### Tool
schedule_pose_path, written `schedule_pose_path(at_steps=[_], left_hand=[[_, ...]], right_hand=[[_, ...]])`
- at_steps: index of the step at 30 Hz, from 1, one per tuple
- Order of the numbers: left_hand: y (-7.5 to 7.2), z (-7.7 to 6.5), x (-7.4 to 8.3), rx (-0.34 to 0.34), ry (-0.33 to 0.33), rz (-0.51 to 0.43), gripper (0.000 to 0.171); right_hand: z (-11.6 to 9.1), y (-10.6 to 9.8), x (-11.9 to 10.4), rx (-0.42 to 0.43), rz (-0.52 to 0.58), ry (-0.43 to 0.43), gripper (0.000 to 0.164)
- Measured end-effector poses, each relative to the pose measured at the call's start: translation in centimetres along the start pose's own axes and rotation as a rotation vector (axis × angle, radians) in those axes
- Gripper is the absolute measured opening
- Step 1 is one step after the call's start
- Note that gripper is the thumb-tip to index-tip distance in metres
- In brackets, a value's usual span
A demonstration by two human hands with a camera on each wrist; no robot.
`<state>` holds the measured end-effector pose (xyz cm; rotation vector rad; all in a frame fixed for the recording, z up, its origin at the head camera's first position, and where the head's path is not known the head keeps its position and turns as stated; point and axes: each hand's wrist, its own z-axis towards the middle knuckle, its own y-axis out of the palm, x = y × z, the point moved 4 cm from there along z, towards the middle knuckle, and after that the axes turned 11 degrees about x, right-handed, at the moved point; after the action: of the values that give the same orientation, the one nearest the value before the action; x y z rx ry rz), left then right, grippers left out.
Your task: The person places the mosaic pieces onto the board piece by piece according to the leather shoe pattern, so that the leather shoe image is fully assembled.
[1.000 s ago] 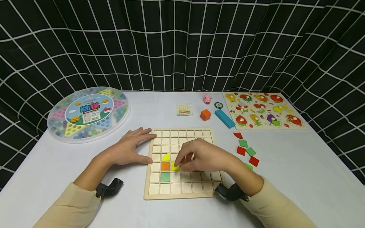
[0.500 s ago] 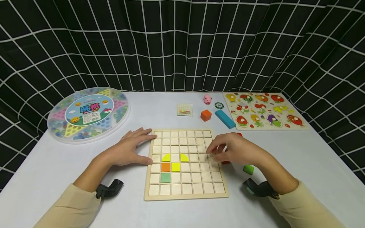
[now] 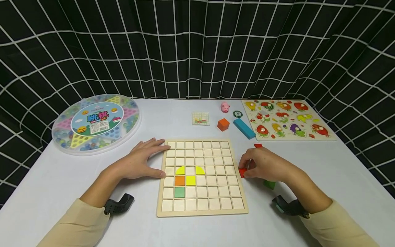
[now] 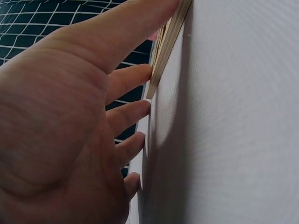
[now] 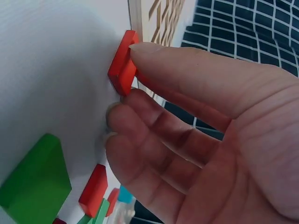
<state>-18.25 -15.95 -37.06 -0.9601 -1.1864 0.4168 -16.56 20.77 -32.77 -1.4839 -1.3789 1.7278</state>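
Note:
My left hand [image 3: 142,158] lies with extended fingers at the left edge of a wooden grid board [image 3: 202,212]; thumb and index fingertip touch its frame. Seated in the grid are two yellow quarter-circle tiles [image 3: 200,170], a yellow square tile [image 3: 190,180], an orange square tile [image 3: 180,180] and a green square tile [image 3: 179,192]. Just off the board's right edge, my right hand [image 3: 265,164] pinches a red square tile [image 5: 122,65] between thumb and index finger, the other fingers curled beside it. The tile stands tilted in the right wrist view.
Under and behind my right hand lie a green tile [image 5: 39,179] and more red and green pieces. Farther back are a pattern card [image 3: 200,118], orange cube [image 3: 223,124], blue block [image 3: 244,128], toy pig [image 3: 225,107], fruit puzzle [image 3: 290,120] and round marble-game box [image 3: 96,125].
My right hand has left the grid and moved right to the red square tile, uncovering the right-hand yellow quarter-circle tile. The left hand has stayed at the board's edge.

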Motion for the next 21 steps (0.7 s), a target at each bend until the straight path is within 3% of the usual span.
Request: schedule_pose_path(at_steps=[11, 21], left_hand=[[0.1, -0.1, -0.1, 0.002, 0.001, -0.004, 0.091], [0.0, -0.1, 0.1, 0.001, -0.003, -0.002, 0.090]], right_hand=[[-0.1, 0.4, -0.3, -0.017, 0.012, -0.005, 0.023], [0.4, -1.5, -1.6, 0.041, 0.055, -0.075, 0.012]])
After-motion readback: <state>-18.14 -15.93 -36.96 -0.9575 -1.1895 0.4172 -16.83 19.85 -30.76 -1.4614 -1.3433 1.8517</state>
